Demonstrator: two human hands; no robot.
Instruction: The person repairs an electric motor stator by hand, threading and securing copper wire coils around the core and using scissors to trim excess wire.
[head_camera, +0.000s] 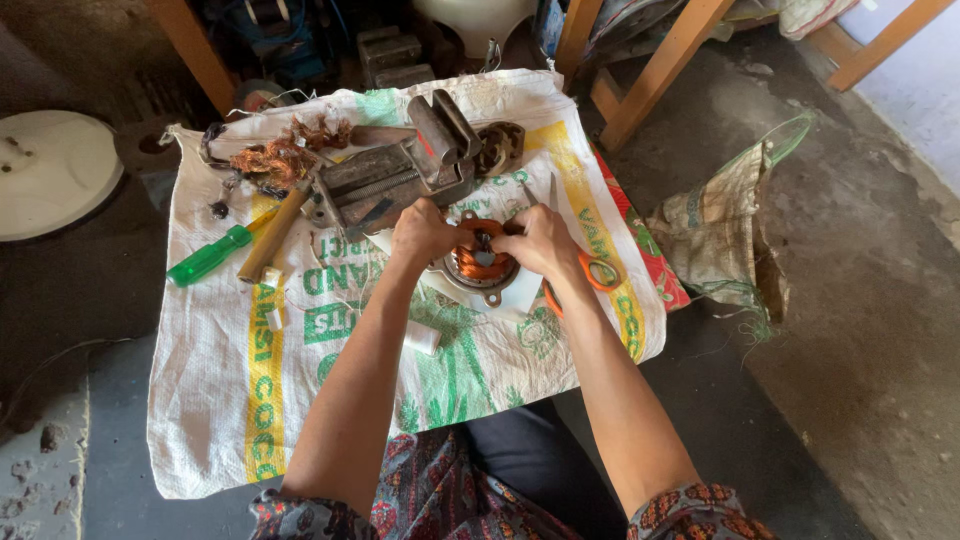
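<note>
A round motor stator wound with copper wire is kept flat on the white woven sack, steadied from both sides. The left hand and right hand are closed on its rim and coils, fingertips at the windings. A bench vise, a green screwdriver and orange scissors are laid within reach.

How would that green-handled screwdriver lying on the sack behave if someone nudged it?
The green-handled screwdriver looks rigid and fairly light. Its rounded handle might roll a little, though the woven sack beneath is rough and wrinkled, which would probably stop it soon. The wooden-handled tool beside it could also block it.
</note>
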